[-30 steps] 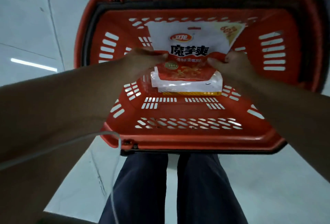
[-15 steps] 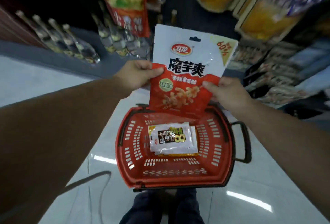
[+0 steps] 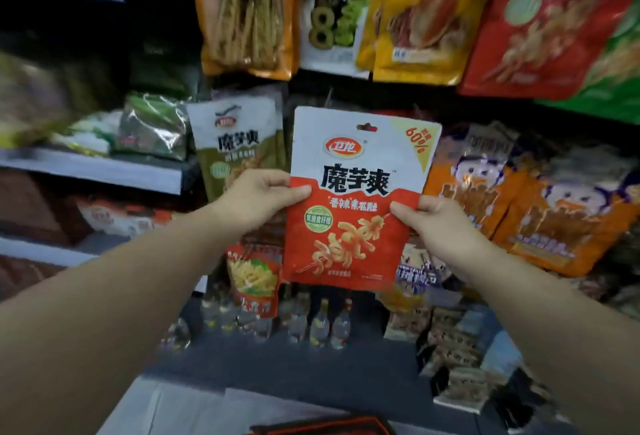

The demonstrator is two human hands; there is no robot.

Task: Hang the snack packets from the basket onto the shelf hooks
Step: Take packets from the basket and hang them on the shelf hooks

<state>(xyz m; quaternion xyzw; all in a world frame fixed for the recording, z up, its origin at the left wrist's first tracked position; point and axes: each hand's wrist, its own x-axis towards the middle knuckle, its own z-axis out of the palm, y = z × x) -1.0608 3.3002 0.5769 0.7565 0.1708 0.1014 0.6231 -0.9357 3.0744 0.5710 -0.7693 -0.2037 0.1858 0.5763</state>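
Both hands pinch red snack packet (image 3: 353,206) upright: left hand (image 3: 258,200) at its left edge, right hand (image 3: 438,226) at its right, basket rim (image 3: 322,426) well below.

Red plastic basket (image 3: 322,426) cut off by the bottom edge, only its rim showing. Green-and-white hanging snack packet (image 3: 239,147) partly hidden behind the left hand (image 3: 258,200). Shelf goods at far left (image 3: 38,98) blurred beyond reading.

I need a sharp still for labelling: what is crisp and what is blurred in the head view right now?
Head view: the red-and-white packet in both hands is crisp, print readable; the shelf at far left smears with motion blur; the orange packets at right are soft; lighting is dim, straight edges bend toward the frame's borders.
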